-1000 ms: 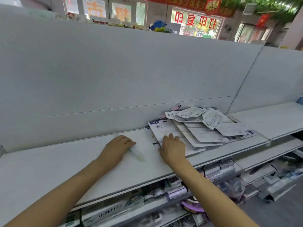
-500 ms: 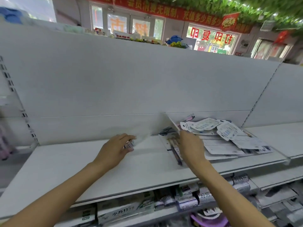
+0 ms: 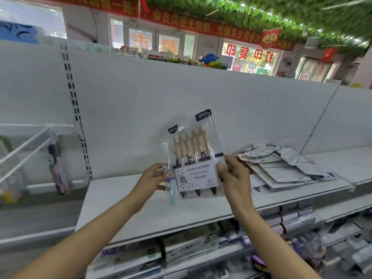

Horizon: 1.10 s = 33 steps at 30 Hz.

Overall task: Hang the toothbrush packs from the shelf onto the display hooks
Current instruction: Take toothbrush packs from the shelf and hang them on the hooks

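White store shelf (image 3: pixel 124 200) across the middle of the view, backed by a tall white panel. To its left, long display hooks (image 3: pixel 24 150) jutting from the neighbouring bay, one already carrying a hung toothbrush pack (image 3: pixel 58 170). On the shelf's right end, a loose pile of toothbrush packs (image 3: pixel 281 166), lying face down. Beneath the shelf, boxed toothpaste (image 3: pixel 187 246) on a lower tier.

Lifted off the shelf within the last second and held upright above its middle: a clear six-piece toothbrush pack (image 3: pixel 193 158), printed card facing the camera, hang hole at the top. Right hand (image 3: pixel 233 178) pinching its right edge, thumb in front, fingers behind. Left hand (image 3: pixel 155 178) pinching its left edge, and gripping as well a slim single toothbrush pack (image 3: pixel 171 190) with a blue handle, earlier picked up from the shelf.

Judged from this: collecting done for two packs, none of them yet on a hook; carrying left toward the display hooks probably next, pile on the right still waiting.
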{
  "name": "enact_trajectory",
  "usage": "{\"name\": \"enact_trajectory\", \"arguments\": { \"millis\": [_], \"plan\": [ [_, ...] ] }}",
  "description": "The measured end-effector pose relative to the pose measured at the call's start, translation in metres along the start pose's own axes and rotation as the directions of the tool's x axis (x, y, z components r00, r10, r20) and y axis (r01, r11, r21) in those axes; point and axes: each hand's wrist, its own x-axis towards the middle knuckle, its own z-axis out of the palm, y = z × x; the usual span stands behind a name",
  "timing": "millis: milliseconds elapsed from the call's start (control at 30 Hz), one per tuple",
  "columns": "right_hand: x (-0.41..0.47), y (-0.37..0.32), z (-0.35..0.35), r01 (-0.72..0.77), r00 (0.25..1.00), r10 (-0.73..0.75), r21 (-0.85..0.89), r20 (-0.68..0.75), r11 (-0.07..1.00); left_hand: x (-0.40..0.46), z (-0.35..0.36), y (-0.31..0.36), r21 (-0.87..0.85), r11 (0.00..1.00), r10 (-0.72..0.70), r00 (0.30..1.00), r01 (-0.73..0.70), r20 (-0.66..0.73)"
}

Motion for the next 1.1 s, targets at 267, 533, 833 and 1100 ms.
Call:
{"name": "enact_trajectory", "arguments": {
  "millis": [267, 533, 833, 1100],
  "plan": [
    [-0.044, -0.008, 0.05, -0.15, 0.985, 0.137, 0.132, 0.1, 0.98, -0.062, -0.061, 0.0, -0.004, 1.0, 0.028, 0.995, -0.029, -0.092],
    [-0.087, -0.024, 0.101, -0.223, 0.956, 0.211, 0.034, 0.206, 0.974, -0.152, -0.114, 0.001, 0.055, 0.998, 0.021, 0.959, -0.006, -0.283],
    [-0.15, -0.055, 0.171, -0.263, 0.916, 0.229, 0.063, 0.328, 0.963, -0.265, -0.198, 0.002, 0.206, 0.979, 0.064, 0.939, 0.007, -0.337],
    [-0.203, -0.073, 0.268, -0.294, 0.909, 0.259, 0.063, 0.326, 0.954, -0.337, -0.318, -0.002, 0.244, 0.97, 0.1, 0.936, -0.016, -0.338]
  ]
}}
